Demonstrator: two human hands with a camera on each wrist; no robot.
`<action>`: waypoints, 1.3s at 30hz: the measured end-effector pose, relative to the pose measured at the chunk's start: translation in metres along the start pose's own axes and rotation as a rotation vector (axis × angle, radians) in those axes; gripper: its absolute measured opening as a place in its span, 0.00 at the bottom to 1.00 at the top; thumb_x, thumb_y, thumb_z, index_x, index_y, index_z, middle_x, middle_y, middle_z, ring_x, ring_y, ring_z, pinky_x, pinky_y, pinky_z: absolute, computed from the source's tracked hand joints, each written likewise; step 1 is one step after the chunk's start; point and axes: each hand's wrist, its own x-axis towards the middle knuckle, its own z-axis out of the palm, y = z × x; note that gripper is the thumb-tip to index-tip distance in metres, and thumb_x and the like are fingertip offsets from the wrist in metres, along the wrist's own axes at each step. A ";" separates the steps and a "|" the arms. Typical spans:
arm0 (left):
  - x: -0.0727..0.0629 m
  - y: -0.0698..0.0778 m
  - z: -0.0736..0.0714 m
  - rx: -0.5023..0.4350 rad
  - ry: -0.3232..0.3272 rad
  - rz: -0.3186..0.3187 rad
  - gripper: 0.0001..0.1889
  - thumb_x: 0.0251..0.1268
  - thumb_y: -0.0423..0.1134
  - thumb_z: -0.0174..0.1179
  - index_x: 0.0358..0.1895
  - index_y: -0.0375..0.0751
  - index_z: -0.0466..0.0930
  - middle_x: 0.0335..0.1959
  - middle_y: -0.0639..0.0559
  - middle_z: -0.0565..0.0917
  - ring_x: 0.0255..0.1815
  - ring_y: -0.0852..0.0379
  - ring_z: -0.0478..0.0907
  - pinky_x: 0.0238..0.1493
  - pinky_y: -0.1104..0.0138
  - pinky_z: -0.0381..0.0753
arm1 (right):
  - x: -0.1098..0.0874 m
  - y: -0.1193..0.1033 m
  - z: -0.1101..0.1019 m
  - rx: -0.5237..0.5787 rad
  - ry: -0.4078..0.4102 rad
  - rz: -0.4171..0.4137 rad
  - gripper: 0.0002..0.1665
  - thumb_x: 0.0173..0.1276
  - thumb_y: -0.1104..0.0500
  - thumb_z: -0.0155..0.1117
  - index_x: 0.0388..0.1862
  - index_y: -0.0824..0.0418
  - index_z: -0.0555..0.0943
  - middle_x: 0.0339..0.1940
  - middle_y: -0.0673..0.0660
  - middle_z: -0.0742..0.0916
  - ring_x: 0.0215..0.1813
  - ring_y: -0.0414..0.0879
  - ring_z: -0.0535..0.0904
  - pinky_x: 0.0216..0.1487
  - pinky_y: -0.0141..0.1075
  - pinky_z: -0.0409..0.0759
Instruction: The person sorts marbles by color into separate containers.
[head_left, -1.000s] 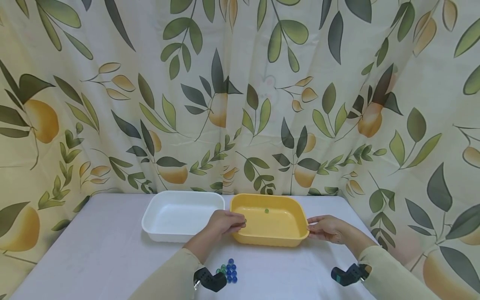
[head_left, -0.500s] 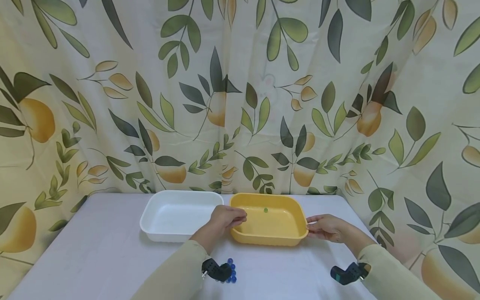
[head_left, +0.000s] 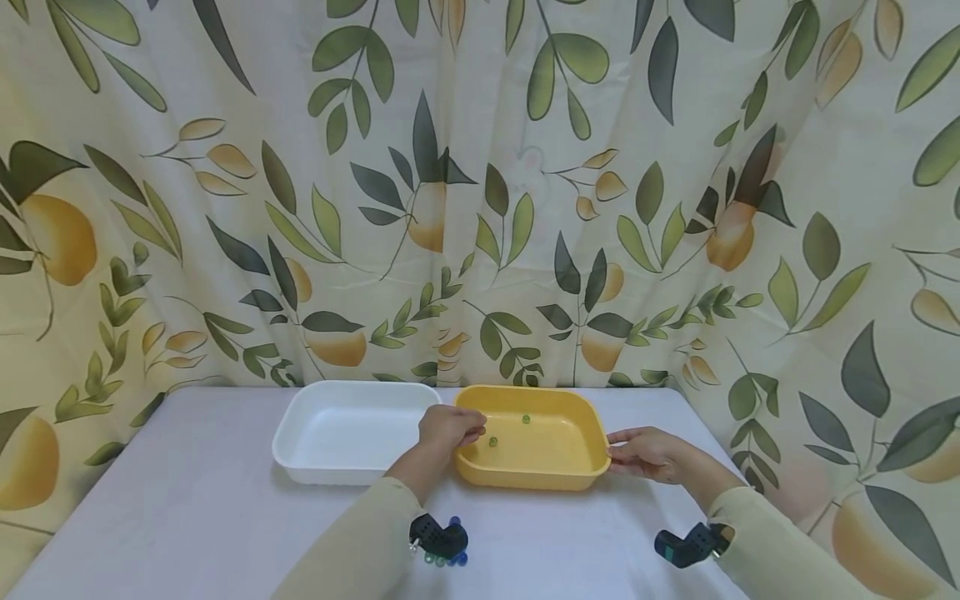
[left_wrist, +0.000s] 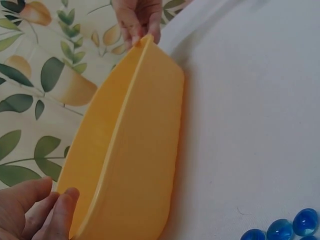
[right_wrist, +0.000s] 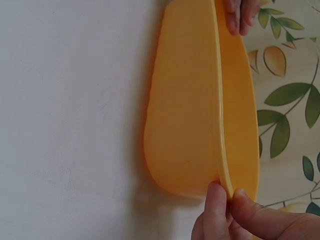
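Where the nearer green marble [head_left: 492,442] lies: on the floor of the yellow tray [head_left: 528,481], towards its left end, just beside the left hand's fingertips and slightly nearer the person; it appears free of them.
Farther green marble [head_left: 526,419]: on the same floor, beyond the first and to its right, clear of both hands.
Change in the yellow tray: half a second ago only the farther marble showed inside; now two do. Judged from this, the left hand has let its marble go, and that single placement looks complete.
Left hand [head_left: 450,427]: over the tray's left end, thumb and fingers loosely together with a slight gap, no marble visible between them; whether they touch the rim cannot be told.
Right hand [head_left: 651,455]: pinches the rim at the tray's right end, thumb on one side and fingers on the other.
Loose marbles: blue marbles [left_wrist: 279,230] and green ones on the white tabletop [head_left: 195,492], partly hidden in the head view by the left wrist camera [head_left: 438,536].
White tray [head_left: 352,477]: just left of the yellow one, partly behind the left hand.
Backdrop: a leaf-and-fruit-patterned curtain [head_left: 480,92].
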 end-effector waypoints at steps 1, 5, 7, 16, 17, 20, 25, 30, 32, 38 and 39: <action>0.000 0.000 0.000 0.006 -0.001 -0.005 0.11 0.58 0.33 0.69 0.42 0.30 0.85 0.28 0.46 0.88 0.28 0.59 0.86 0.32 0.74 0.86 | 0.000 0.000 0.000 0.002 0.002 0.001 0.31 0.71 0.68 0.59 0.69 0.75 0.62 0.46 0.62 0.86 0.39 0.46 0.87 0.50 0.33 0.86; 0.001 0.000 -0.001 0.029 -0.012 -0.016 0.12 0.59 0.35 0.69 0.43 0.31 0.85 0.29 0.47 0.88 0.28 0.60 0.86 0.34 0.74 0.86 | 0.002 0.000 0.000 0.010 0.003 0.003 0.31 0.71 0.69 0.59 0.69 0.75 0.62 0.44 0.62 0.87 0.39 0.47 0.87 0.49 0.33 0.86; 0.001 -0.001 -0.002 0.031 -0.016 -0.016 0.12 0.59 0.35 0.69 0.43 0.31 0.85 0.29 0.46 0.88 0.28 0.59 0.86 0.33 0.74 0.86 | 0.002 0.001 0.000 0.012 0.003 0.002 0.31 0.71 0.69 0.59 0.69 0.75 0.62 0.44 0.62 0.87 0.39 0.47 0.87 0.49 0.33 0.86; -0.002 -0.003 -0.003 0.003 -0.040 0.001 0.12 0.60 0.35 0.69 0.43 0.30 0.84 0.30 0.46 0.88 0.28 0.60 0.85 0.33 0.75 0.86 | 0.004 0.001 -0.001 0.002 -0.008 -0.002 0.30 0.72 0.69 0.58 0.69 0.76 0.61 0.44 0.61 0.86 0.38 0.46 0.87 0.49 0.33 0.86; -0.004 -0.003 -0.004 -0.001 -0.044 0.004 0.12 0.60 0.35 0.69 0.43 0.30 0.84 0.30 0.46 0.88 0.29 0.60 0.86 0.34 0.75 0.86 | 0.004 0.001 -0.001 0.001 -0.006 -0.001 0.30 0.72 0.69 0.58 0.69 0.76 0.61 0.43 0.61 0.86 0.38 0.46 0.87 0.49 0.33 0.86; -0.008 -0.002 -0.005 -0.022 -0.063 0.009 0.13 0.60 0.35 0.69 0.44 0.30 0.84 0.31 0.46 0.88 0.31 0.58 0.86 0.35 0.74 0.87 | 0.004 0.001 0.000 -0.002 0.003 0.005 0.31 0.71 0.69 0.58 0.69 0.76 0.61 0.43 0.61 0.87 0.37 0.46 0.87 0.49 0.33 0.86; -0.015 -0.004 -0.008 -0.070 -0.107 0.026 0.13 0.61 0.34 0.68 0.45 0.29 0.84 0.33 0.44 0.89 0.34 0.56 0.88 0.37 0.72 0.87 | 0.004 0.000 0.000 -0.012 0.016 0.011 0.32 0.71 0.69 0.59 0.70 0.76 0.60 0.43 0.61 0.87 0.37 0.46 0.87 0.48 0.32 0.86; -0.020 -0.005 -0.011 -0.106 -0.152 0.042 0.13 0.61 0.33 0.67 0.45 0.27 0.84 0.34 0.42 0.89 0.34 0.55 0.88 0.37 0.71 0.88 | 0.004 0.000 0.000 -0.011 0.017 0.016 0.32 0.71 0.68 0.59 0.70 0.75 0.60 0.43 0.62 0.86 0.37 0.46 0.87 0.48 0.32 0.86; -0.022 -0.005 -0.012 -0.113 -0.165 0.047 0.13 0.61 0.33 0.67 0.44 0.27 0.84 0.34 0.42 0.89 0.34 0.55 0.88 0.37 0.70 0.88 | 0.004 -0.001 0.000 -0.011 0.008 0.015 0.32 0.72 0.69 0.58 0.70 0.75 0.60 0.43 0.62 0.86 0.36 0.45 0.87 0.48 0.32 0.86; -0.027 -0.007 -0.016 -0.118 -0.200 0.049 0.12 0.61 0.34 0.67 0.44 0.28 0.84 0.33 0.44 0.89 0.33 0.58 0.87 0.37 0.71 0.88 | 0.003 -0.002 0.001 -0.019 -0.011 0.011 0.30 0.73 0.70 0.56 0.70 0.77 0.59 0.41 0.61 0.86 0.35 0.44 0.86 0.46 0.32 0.87; -0.028 -0.007 -0.017 -0.117 -0.207 0.048 0.12 0.62 0.35 0.67 0.44 0.29 0.84 0.33 0.44 0.89 0.33 0.58 0.87 0.37 0.72 0.88 | 0.003 -0.002 0.001 -0.021 -0.011 0.011 0.30 0.73 0.70 0.56 0.69 0.77 0.59 0.41 0.61 0.86 0.35 0.44 0.86 0.46 0.32 0.87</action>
